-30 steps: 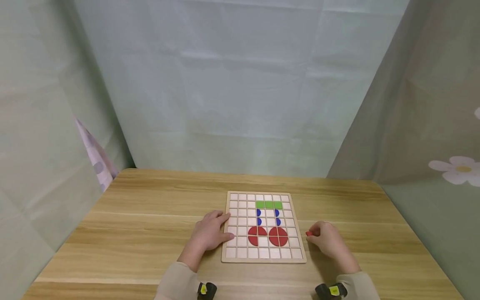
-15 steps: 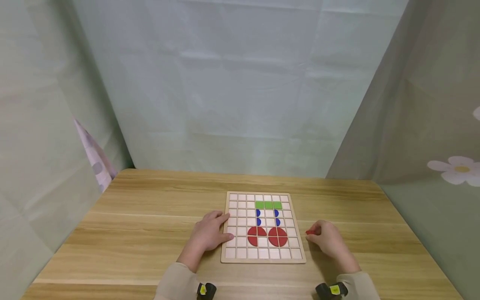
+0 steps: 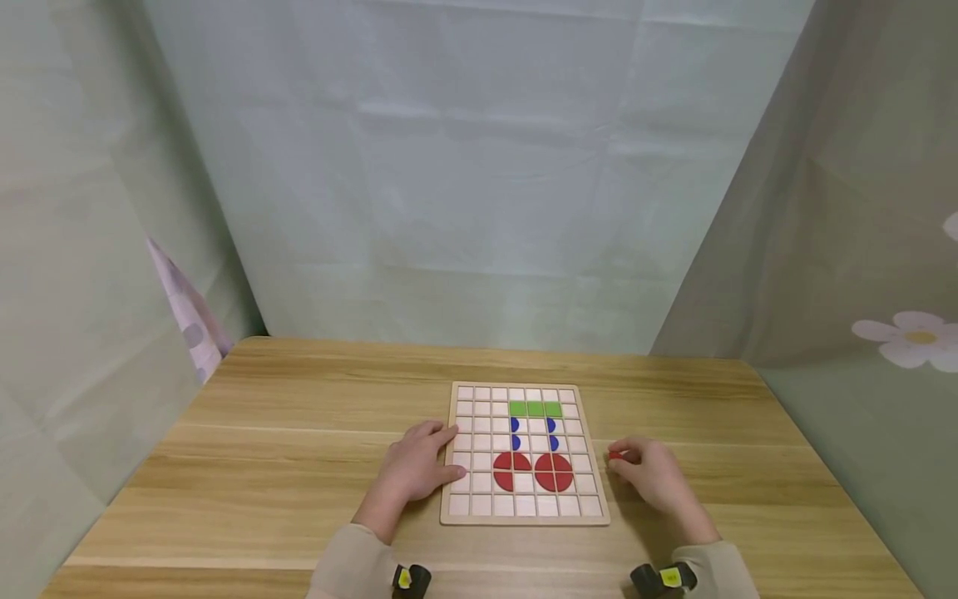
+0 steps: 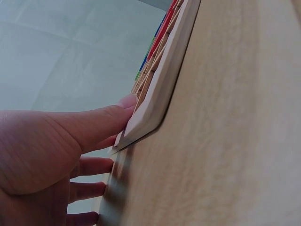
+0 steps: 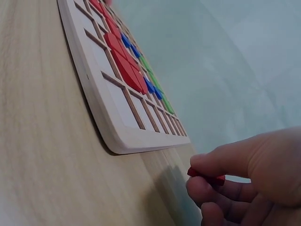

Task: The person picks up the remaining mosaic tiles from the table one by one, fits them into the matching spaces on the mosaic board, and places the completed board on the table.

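A wooden grid board lies on the table between my hands. Set in its cells are three green square tiles, several blue half-circle tiles and red quarter-circle tiles. The right red circle is whole; the left one shows a pale cell at its lower right. My left hand rests at the board's left edge, its thumb on the rim and its fingers spread. To the right of the board, my right hand pinches a small red tile between thumb and fingers, which partly cover it.
The wood-grain table extends around the board. A pale cloth hangs behind it, with more cloth at both sides, flowered on the right. Black straps with yellow labels sit on both wrists.
My right fingers turn the red tile and lift slightly beside the board; it shows differently between the fingertips. My left hand and the tiles on the board stay put.
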Demonstrator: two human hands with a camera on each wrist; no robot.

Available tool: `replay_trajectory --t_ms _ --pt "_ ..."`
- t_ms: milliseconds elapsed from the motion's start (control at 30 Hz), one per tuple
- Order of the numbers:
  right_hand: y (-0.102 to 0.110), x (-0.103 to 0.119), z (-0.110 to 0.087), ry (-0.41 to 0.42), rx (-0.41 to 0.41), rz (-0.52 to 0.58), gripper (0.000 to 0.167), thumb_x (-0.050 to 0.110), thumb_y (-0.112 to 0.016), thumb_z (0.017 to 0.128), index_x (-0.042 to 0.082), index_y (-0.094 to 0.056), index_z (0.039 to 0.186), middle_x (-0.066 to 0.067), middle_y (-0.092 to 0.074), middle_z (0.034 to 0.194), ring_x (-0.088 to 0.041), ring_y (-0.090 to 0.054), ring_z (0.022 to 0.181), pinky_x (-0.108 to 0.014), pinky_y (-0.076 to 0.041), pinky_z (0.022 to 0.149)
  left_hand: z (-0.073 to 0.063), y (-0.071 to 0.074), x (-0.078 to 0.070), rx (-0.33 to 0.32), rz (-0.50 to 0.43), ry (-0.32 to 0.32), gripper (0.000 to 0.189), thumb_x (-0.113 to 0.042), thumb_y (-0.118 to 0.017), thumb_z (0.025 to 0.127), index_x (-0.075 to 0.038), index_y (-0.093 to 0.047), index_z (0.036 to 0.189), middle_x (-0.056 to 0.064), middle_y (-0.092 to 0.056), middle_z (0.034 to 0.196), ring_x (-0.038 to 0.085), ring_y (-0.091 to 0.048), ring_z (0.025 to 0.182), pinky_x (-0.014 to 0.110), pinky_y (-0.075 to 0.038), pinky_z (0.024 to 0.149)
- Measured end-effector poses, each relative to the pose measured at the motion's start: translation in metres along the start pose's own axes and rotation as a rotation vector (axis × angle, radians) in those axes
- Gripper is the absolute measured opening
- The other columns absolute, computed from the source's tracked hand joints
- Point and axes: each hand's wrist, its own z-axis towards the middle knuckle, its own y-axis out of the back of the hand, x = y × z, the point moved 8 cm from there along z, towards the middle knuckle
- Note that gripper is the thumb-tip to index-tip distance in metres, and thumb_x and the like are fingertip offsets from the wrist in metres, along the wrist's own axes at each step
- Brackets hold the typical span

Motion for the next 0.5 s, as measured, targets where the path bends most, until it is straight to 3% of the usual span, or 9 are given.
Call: replay_trajectory --t_ms 500 --pt "0.0008 -0.0051 0.0042 -0.046 -0.034 0.076 0.015 0.009 -0.064 0.087 0.001 -0.061 0.099 -0.006 -0.063 0.077 -0.014 -0.057 0.065 -0.025 -0.047 0.055 -0.0010 0.0020 -0.0006 -0.006 0.001 -0.009 0.061 -0.036 -0.073 0.081 -0.012 -0.055 0.134 0.015 -0.048 0.139 0.036 -0.040 0.131 0.061 -0.036 0.099"
